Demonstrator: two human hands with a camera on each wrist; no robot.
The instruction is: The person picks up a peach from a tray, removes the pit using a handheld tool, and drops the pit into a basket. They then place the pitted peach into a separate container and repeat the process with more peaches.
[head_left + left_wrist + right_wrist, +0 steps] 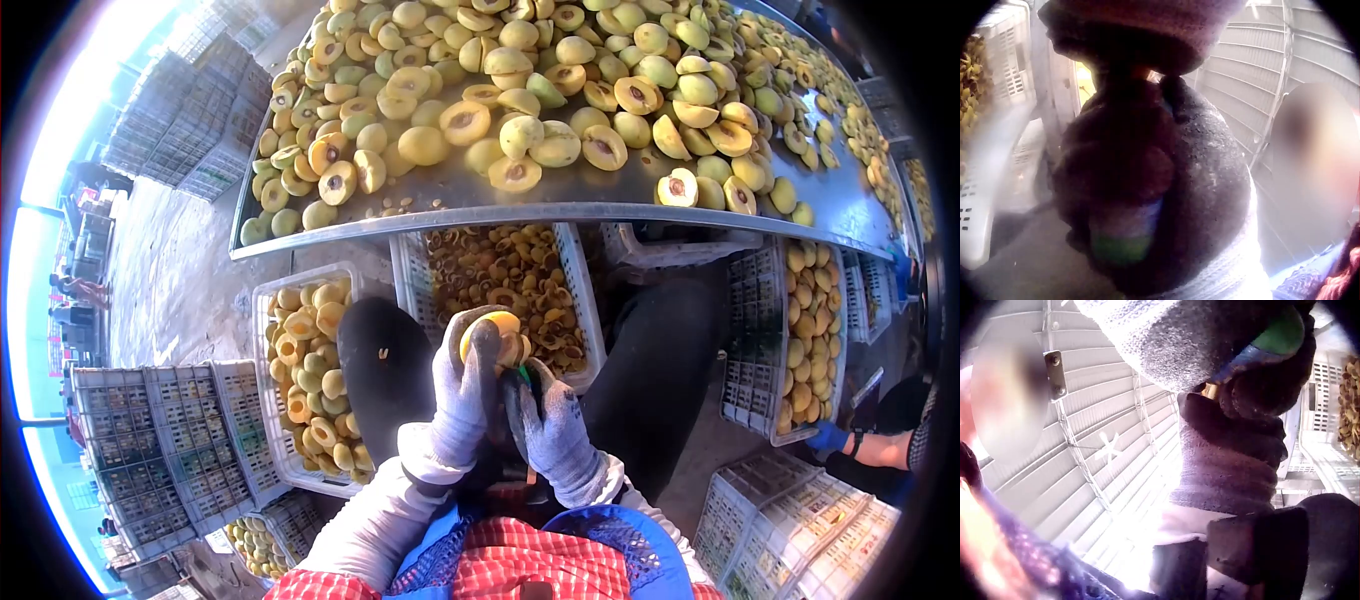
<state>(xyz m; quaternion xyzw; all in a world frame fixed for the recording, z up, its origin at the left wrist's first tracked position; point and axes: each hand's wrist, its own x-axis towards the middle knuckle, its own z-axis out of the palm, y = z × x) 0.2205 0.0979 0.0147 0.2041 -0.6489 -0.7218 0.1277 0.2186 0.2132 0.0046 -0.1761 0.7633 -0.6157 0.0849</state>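
Note:
My gloved left hand (462,385) grips a yellow stone-fruit half (492,338) above my lap, its cut side partly covered by the fingers. Close against it, my gloved right hand (553,428) holds a small tool by a green and blue handle (1280,336); its working end is hidden between the hands. In the left wrist view the handle's green end (1124,249) shows within the dark curled fingers of the right hand. Below the hands, a white crate (582,290) holds brown pits and fruit scraps.
A metal-edged table (500,215) ahead bears heaped fruit halves (520,130). A crate (262,330) of fruit halves stands left of my knees, another crate (755,340) right. Stacked crates (165,450) rise at far left, more (800,525) lower right. Another person's blue-gloved hand (828,438) is at right.

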